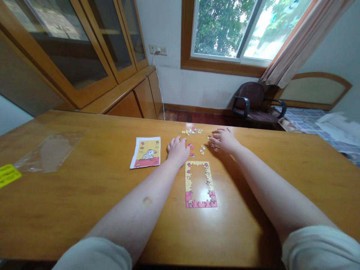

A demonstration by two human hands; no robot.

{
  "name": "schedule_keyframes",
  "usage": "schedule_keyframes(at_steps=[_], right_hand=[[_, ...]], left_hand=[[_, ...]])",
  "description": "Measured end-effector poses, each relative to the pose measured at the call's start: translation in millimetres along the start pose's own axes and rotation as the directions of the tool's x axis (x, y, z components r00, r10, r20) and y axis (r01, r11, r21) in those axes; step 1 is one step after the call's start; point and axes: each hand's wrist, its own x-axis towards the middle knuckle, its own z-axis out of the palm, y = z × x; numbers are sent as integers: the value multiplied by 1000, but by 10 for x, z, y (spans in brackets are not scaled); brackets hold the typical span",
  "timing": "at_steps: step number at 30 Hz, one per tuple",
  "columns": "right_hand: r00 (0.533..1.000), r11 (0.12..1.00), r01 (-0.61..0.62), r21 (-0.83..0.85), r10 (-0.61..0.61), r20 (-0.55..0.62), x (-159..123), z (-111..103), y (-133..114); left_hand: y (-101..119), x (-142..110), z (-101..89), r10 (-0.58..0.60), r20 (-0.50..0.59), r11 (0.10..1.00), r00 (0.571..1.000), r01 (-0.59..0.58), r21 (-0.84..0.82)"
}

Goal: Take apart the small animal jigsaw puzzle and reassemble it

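A jigsaw border frame point(200, 184), yellow above and red below with a bare middle, lies on the wooden table point(84, 187) in front of me. My left hand point(178, 149) rests palm down just beyond its top left corner, beside a few loose pieces point(191, 147). Palm down with fingers spread, my right hand point(224, 139) lies over other loose pieces point(214, 147). A small pile of pieces point(192, 131) sits farther back. The reference picture card point(146, 152) lies left of my left hand. Whether either hand pinches a piece is hidden.
A clear plastic bag point(49, 152) and a yellow label point(8, 174) lie at the table's left. Wooden glass-door cabinets point(84, 56) stand along the left wall. A dark armchair point(254, 105) stands under the window beyond the table's far edge.
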Motion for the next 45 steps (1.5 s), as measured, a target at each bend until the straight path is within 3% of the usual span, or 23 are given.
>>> schedule_keyframes(at_steps=[3,8,10,14,18,23,29,31,35,38,42,45], right_hand=[[996,996,-84,-28,83,-23,119,66,-60],[989,992,-121,-43,124,76,348,203,-230],[991,995,-88,-51,92,101,391,216,-236],[982,995,97,-10,-94,166,341,159,-176],[979,982,181,-58,-174,104,175,43,-115],[989,987,146,-65,-146,4,174,53,-253],[975,977,213,3,-213,59,379,195,-480],[981,981,189,-38,-187,49,375,166,-465],[999,983,31,-183,-37,-30,334,89,-450],[994,986,43,-160,-58,-92,355,123,-549],[995,990,102,-102,-103,-10,400,206,-660],[994,990,105,-92,-104,13,367,184,-595]], left_hand=[[-5,5,9,-11,-5,1000,1000,11,-1],[-11,14,14,-13,0,1000,1000,13,-6],[-9,14,8,-10,2,1000,1000,10,-3],[-2,8,-10,-10,11,1000,1000,10,-6],[6,5,-11,-14,12,1000,1000,15,-11],[5,10,6,-10,5,1000,1000,10,-6],[-18,18,14,-4,6,1000,1000,4,-12],[-12,15,12,-7,7,1000,1000,7,-14],[15,2,-4,-25,17,1000,1000,26,-17],[22,-5,-16,-22,25,1000,999,23,-16],[20,-4,-28,-14,22,1000,1000,14,-14],[29,-6,-40,-22,34,1000,999,23,-19]])
